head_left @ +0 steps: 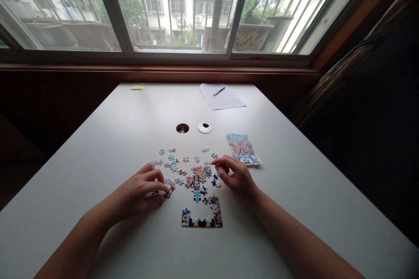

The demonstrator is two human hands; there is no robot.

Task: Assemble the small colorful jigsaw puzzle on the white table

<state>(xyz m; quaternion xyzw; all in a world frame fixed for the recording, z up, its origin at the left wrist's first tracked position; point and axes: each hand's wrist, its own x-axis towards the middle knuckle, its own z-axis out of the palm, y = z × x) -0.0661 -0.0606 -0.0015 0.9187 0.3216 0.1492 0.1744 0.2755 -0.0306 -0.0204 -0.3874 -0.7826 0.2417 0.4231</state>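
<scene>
My left hand (144, 187) is at the left side of the loose jigsaw pieces (173, 167), its fingers bent and apart. Its fingertips rest at a few pieces, partly hiding them. My right hand (237, 176) hovers at the right of the pile, index finger stretched toward it and the other fingers curled loosely; no piece shows in it. Nearest me lies a joined section of puzzle (202, 223), a bottom edge with two short sides rising from it. Between the hands, several colourful pieces lie close together or overlapping; I cannot tell which are joined.
A picture sheet with cartoon figures (242, 148) lies beyond my right hand. Farther back are paper sheets (221, 100) with a pen (219, 91), and a yellow sticky note (138, 86). A cable hole (182, 128) and a round cover (204, 128) interrupt the white table (147, 113).
</scene>
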